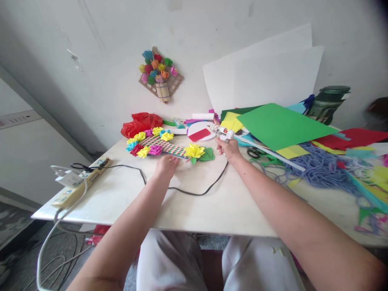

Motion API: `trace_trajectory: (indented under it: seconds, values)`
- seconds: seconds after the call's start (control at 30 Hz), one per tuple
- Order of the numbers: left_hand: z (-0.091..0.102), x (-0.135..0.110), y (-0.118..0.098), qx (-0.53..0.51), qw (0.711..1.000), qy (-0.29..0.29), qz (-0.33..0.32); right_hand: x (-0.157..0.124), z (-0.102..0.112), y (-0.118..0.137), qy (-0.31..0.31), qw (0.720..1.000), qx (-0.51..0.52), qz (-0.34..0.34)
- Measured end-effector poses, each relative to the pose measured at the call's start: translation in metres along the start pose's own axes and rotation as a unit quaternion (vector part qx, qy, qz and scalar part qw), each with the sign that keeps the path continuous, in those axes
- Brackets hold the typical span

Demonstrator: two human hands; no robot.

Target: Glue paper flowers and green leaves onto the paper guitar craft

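Observation:
In the head view, my right hand (228,149) is closed around the grip of a white hot glue gun (226,133), with a long white glue stick (273,154) running back from it to the right. Its nozzle end lies over a white oval piece (209,130) bearing a red rectangle (199,135). My left hand (167,165) rests at the near edge of a woven striped panel (163,146), fingers stretched out; whether it presses on the panel I cannot tell. Colourful paper flowers (141,136) border the panel. A yellow flower (194,151) with green leaves (207,154) sits at its right end.
A black cord (194,194) crosses the table to a power strip (81,182) at left. Right of my hands lie green sheets (285,125), scissors (254,152) and tangled blue yarn (324,169). A red plastic bag (142,123) and dark green container (327,104) stand behind.

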State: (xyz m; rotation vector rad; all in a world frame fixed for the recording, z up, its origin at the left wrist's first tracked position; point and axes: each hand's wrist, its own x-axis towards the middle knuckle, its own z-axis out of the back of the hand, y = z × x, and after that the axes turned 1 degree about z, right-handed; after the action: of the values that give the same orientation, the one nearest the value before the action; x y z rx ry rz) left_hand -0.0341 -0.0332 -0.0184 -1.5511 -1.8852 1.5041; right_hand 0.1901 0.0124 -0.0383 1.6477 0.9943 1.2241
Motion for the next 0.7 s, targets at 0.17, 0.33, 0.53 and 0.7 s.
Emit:
trace_trajectory:
  seconds: [0.17,0.33,0.53,0.7]
  values:
    - [-0.012,0.016,-0.007,-0.028,0.999,-0.013,0.031,-0.001,0.0,0.0,0.001,1.0,-0.007,-0.008]
    - [-0.02,0.018,-0.011,-0.012,0.998,-0.037,0.05,-0.002,0.0,0.0,0.003,1.0,-0.006,-0.011]
    - [-0.031,0.019,-0.017,-0.01,0.998,-0.035,0.055,-0.002,0.001,-0.001,0.006,1.0,-0.012,-0.015]
    - [-0.028,0.034,-0.019,-0.031,0.997,-0.034,0.059,-0.003,0.002,0.001,0.009,1.0,-0.015,-0.013]
